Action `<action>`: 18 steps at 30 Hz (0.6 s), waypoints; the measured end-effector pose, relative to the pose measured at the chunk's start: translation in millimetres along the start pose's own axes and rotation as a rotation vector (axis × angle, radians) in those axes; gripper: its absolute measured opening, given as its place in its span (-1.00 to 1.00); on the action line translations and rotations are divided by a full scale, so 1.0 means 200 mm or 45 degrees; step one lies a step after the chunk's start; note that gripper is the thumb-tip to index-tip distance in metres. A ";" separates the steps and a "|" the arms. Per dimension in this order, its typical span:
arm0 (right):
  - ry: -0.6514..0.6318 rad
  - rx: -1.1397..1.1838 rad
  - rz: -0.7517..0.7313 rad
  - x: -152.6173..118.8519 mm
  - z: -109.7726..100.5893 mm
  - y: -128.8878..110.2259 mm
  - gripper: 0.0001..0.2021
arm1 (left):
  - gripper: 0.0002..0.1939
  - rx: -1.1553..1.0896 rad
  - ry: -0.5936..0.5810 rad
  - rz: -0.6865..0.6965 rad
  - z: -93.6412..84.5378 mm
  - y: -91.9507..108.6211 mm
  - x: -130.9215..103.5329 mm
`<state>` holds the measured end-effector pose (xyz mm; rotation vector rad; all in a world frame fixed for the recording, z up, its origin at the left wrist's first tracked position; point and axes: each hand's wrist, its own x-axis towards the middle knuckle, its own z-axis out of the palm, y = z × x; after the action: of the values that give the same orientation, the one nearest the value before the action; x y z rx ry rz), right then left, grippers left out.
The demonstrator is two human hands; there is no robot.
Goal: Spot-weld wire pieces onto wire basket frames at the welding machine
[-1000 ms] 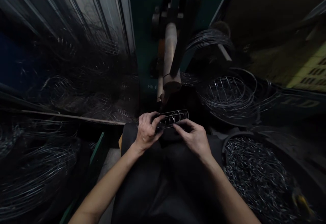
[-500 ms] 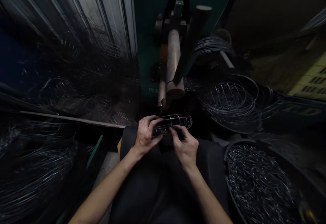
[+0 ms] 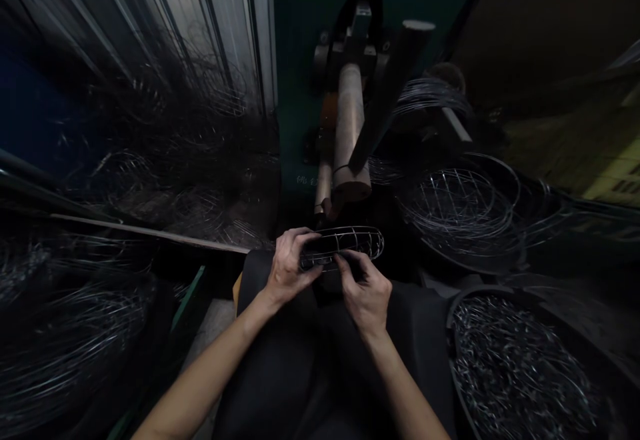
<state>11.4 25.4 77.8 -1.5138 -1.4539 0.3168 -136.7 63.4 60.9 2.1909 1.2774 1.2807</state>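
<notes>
A small wire basket (image 3: 356, 233), oblong with rounded ends and cross wires, is held between both hands in front of the machine. My left hand (image 3: 290, 261) grips its left end, fingers over the top and thumb below. At the near lower wires, my right hand (image 3: 366, 287) pinches with thumb and fingertips; whether a small piece is between them I cannot make out. Just beyond the basket stand the machine's thick metal electrode arm (image 3: 350, 120) and a thinner rod (image 3: 324, 187), with the basket apart from their tips.
On the right stand a round tub of short wire pieces (image 3: 520, 367) and a container with wire rings and grids (image 3: 455, 200). A dark slanted bar (image 3: 393, 93) juts over the machine. Tangled wire pieces (image 3: 90, 320) lie at left, beside a board edge (image 3: 150, 232).
The basket has tipped slightly, showing more of its open face. Both hands keep their grip almost in place. The surroundings have shifted a little to the right in view.
</notes>
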 end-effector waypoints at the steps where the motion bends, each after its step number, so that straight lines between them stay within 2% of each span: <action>1: 0.005 0.001 0.004 0.00 0.00 0.00 -0.83 | -0.48 -0.002 0.005 0.001 0.00 0.00 0.00; 13: 0.062 0.011 -0.047 0.03 0.07 0.07 -0.85 | -0.49 -0.007 -0.012 0.038 0.02 -0.06 0.05; 18: 0.081 0.035 -0.080 0.03 0.06 0.04 -0.87 | -0.49 -0.019 -0.004 0.059 0.02 -0.05 0.04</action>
<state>10.3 38.1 68.7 -1.4403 -1.4385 0.2477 -137.8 76.5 56.5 2.2239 1.2189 1.2988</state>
